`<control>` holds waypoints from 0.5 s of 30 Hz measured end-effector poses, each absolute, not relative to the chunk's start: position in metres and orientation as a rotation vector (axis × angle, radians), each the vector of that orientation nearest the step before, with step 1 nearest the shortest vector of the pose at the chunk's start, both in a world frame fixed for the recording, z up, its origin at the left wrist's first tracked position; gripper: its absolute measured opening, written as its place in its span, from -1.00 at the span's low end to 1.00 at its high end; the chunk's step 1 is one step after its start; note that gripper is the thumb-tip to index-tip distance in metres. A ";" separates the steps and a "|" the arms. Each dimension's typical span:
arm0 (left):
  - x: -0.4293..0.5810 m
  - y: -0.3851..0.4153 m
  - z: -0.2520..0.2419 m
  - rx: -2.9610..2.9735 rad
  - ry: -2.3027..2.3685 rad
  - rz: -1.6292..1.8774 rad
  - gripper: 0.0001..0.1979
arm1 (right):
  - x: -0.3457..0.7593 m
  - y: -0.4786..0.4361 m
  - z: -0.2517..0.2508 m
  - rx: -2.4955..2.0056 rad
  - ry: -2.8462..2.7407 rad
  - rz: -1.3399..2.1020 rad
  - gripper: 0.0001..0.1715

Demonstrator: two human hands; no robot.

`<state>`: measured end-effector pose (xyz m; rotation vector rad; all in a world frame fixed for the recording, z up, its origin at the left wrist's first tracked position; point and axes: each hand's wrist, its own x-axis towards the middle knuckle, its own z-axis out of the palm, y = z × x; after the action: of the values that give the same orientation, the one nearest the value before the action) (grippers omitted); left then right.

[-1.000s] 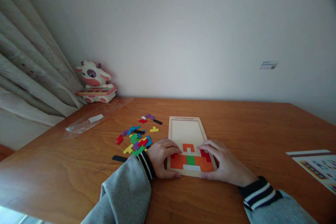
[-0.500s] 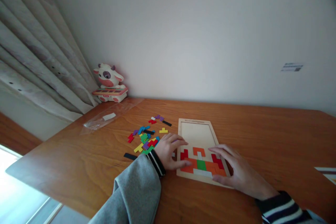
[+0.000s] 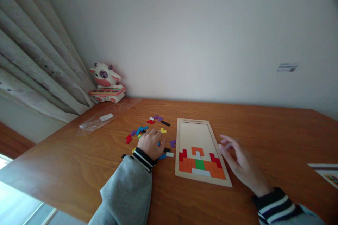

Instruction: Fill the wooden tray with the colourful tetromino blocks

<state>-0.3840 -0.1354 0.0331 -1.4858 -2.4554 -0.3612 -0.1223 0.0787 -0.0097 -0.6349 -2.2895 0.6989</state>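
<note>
My left hand [image 3: 151, 144] reaches over a pile of coloured puzzle pieces [image 3: 139, 131], its thumb apart from the fingers; the fingertips are partly hidden, and no piece shows in its grasp. To the right lies a wooden puzzle board [image 3: 202, 180] with orange, red, green and white pieces filling its near part and bare wood in its far part. An orange bridge-shaped piece [image 3: 194, 150] sits around a white piece [image 3: 198, 155] in the middle. Beside the board's right edge, my right hand [image 3: 243, 163] hovers open with fingers loosely bent, holding nothing.
A purple piece [image 3: 173, 143] and a white piece [image 3: 169, 154] lie between the pile and the board. Farther back left are a clear plastic bag [image 3: 92, 123] and a cow toy with a keyboard [image 3: 107, 83]. A printed sheet [image 3: 326, 172] lies at the right.
My left hand has moved left from the board's edge onto the loose pieces. My right hand has lifted off the board's right side and moved slightly right.
</note>
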 end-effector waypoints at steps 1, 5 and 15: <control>-0.382 -0.136 0.033 -1.481 -2.480 -0.338 -0.83 | -0.123 0.080 -0.010 -0.650 -2.256 0.706 -0.52; -0.374 -0.136 0.026 -1.528 -2.555 -0.275 -0.84 | -0.123 0.082 -0.012 -0.719 -2.156 0.724 -0.49; -0.393 -0.147 0.028 -1.794 -2.390 -0.443 -0.49 | -0.122 0.085 -0.010 -0.911 -2.040 0.772 -0.44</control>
<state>-0.3931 -0.1467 0.0278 -1.7942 -2.3903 -0.4429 -0.1224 0.0848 -0.0104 -0.9110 -2.0398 0.7722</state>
